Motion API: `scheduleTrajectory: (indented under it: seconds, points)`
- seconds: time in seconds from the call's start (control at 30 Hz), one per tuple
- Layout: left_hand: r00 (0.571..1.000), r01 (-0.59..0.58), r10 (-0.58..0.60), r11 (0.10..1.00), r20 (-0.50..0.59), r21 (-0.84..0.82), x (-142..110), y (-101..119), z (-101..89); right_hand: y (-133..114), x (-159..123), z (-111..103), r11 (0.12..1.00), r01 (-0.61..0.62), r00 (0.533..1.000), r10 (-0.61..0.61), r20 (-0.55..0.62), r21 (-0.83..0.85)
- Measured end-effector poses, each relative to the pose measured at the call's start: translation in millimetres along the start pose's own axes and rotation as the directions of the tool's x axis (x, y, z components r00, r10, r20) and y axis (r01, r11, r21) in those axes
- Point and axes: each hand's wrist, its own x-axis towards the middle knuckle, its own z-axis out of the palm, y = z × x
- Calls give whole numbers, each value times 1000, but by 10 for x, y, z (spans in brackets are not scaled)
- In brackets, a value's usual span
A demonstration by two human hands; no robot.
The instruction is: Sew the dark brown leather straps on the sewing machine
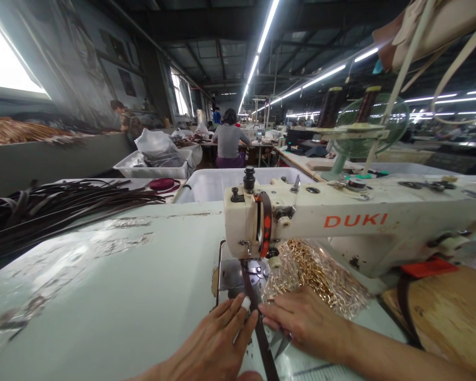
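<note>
A narrow dark brown strap (261, 328) runs from the table's near edge up under the presser foot of a cream DUKI sewing machine (341, 222). My left hand (216, 344) lies flat on the table left of the strap, fingers stretched out and touching its edge; one fingertip wears white tape. My right hand (305, 320) rests flat on the strap's right side, fingertips pressing beside it. Both hands sit just in front of the needle area (250, 269).
A clear bag of gold metal chain (321, 275) lies under the machine arm, behind my right hand. A heap of dark straps (63, 203) covers the table's left. White bins (158, 169) stand behind. A green fan (365, 132) and a seated person's back (228, 143) are farther off.
</note>
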Motion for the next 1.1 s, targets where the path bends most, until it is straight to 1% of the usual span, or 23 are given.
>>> scheduleTrajectory:
  seconds: [0.1,0.17,0.27,0.33,0.4,0.47,0.53,0.57,0.63,0.7,0.8,0.93,1.0,1.1]
  points:
    - [1000,4,-4,1000,-13,13,17,9,-30,2,-2,9,1000,4,1000,-3,-20,8]
    - [1000,4,-4,1000,-26,8,19,12,-17,4,-4,13,1000,-1,1000,2,-25,12]
    - [999,15,-15,1000,-50,-2,17,10,22,2,-7,12,1000,-10,1000,10,-21,1]
    - [997,26,-26,1000,-66,-2,30,12,2,-1,-9,10,1000,-17,1000,17,-12,-4]
    - [998,6,-4,1000,-62,20,65,25,-102,-2,-10,8,1000,-22,1000,22,3,-4]
    - [1000,-10,10,999,-11,52,115,53,-282,-2,-11,10,1000,-19,1000,19,14,0]
    - [998,21,-26,997,66,71,166,88,-476,1,-13,15,1000,-16,1000,16,14,-1]
    - [996,34,-40,997,85,75,188,103,-553,3,-14,17,1000,-15,1000,15,11,-4]
    - [993,50,-56,996,100,69,216,120,-635,6,-16,19,1000,-12,1000,12,4,-7]
    - [994,46,-51,997,100,55,225,112,-622,4,-19,18,1000,-7,1000,7,-1,-9]
    - [993,66,-68,997,97,28,216,70,-527,-1,-23,15,1000,-7,1000,8,7,-16]
    - [996,75,-72,996,54,-56,212,6,-455,3,-22,37,1000,-17,1000,17,-6,-18]
    - [997,71,-70,992,15,-104,218,-28,-427,8,-20,53,1000,-7,1000,7,-25,-25]
    - [995,40,-56,983,-86,-176,225,-94,-341,14,-16,62,999,4,999,-5,-37,-36]
